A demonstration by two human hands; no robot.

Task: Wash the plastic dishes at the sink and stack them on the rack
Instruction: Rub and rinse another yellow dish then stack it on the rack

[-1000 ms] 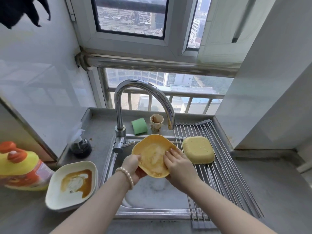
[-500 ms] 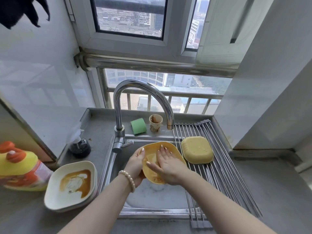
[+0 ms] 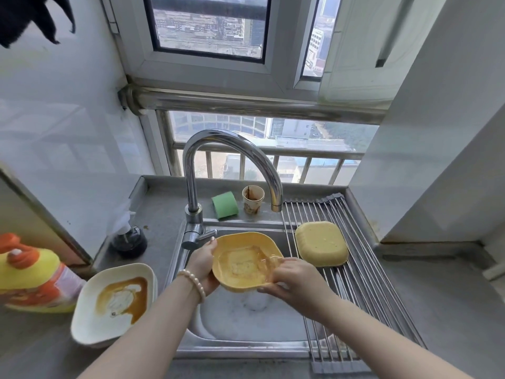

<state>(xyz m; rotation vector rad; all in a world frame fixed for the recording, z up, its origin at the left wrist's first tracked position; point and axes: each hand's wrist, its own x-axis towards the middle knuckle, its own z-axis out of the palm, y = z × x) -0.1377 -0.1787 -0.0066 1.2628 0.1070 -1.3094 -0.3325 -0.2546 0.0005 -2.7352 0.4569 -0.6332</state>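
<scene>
**Yellow dish held over the sink**

Left of your fingers, a white square plastic dish (image 3: 114, 302) with brown residue sits on the counter. Your left hand (image 3: 202, 265) grips the yellow square plastic dish (image 3: 246, 265) above the steel sink (image 3: 246, 321); your right hand (image 3: 296, 281) pinches its right rim. Right of your fingers, an inverted yellow dish (image 3: 321, 243) lies on the metal rod rack (image 3: 363, 283).
</scene>
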